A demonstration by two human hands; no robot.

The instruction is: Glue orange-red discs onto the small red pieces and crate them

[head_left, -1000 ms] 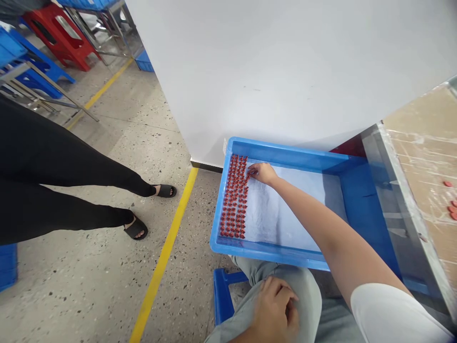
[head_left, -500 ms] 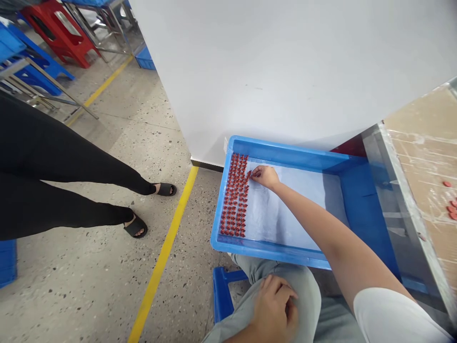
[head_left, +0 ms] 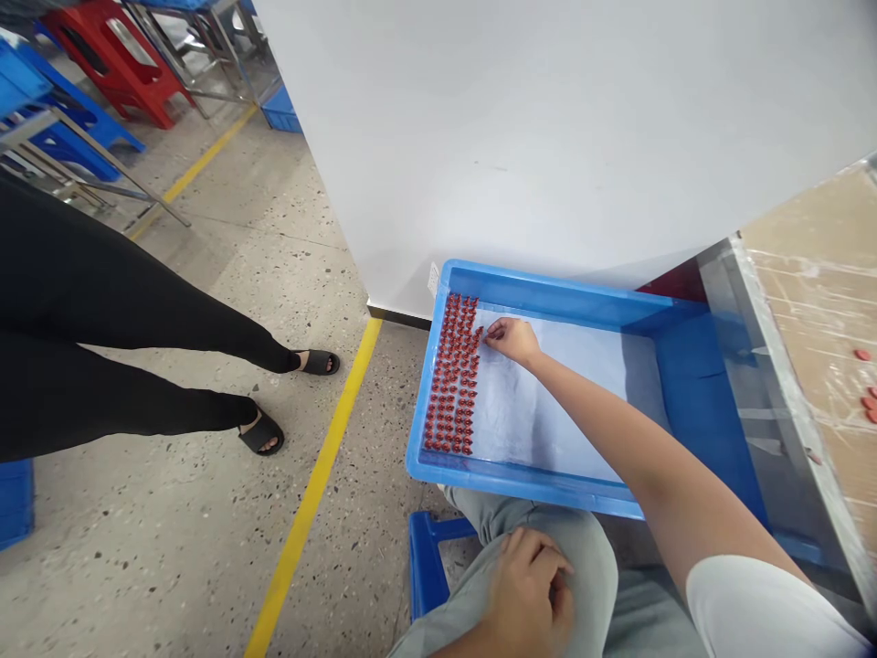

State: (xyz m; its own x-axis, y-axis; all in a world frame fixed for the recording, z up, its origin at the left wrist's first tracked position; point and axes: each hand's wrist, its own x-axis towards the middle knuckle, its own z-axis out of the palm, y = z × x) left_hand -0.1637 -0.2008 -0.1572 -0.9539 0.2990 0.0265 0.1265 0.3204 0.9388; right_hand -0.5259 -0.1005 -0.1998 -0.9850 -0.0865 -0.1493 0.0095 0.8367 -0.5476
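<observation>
Speckled concrete floor (head_left: 157, 539) beside a blue plastic tray (head_left: 548, 285), red small pieces (head_left: 452, 375) in tight rows along its left end, just left of the right hand (head_left: 512, 340), fingers (head_left: 491, 334) bunched at their edge, any grip too small to tell, left hand (head_left: 527, 585) on thigh.
</observation>
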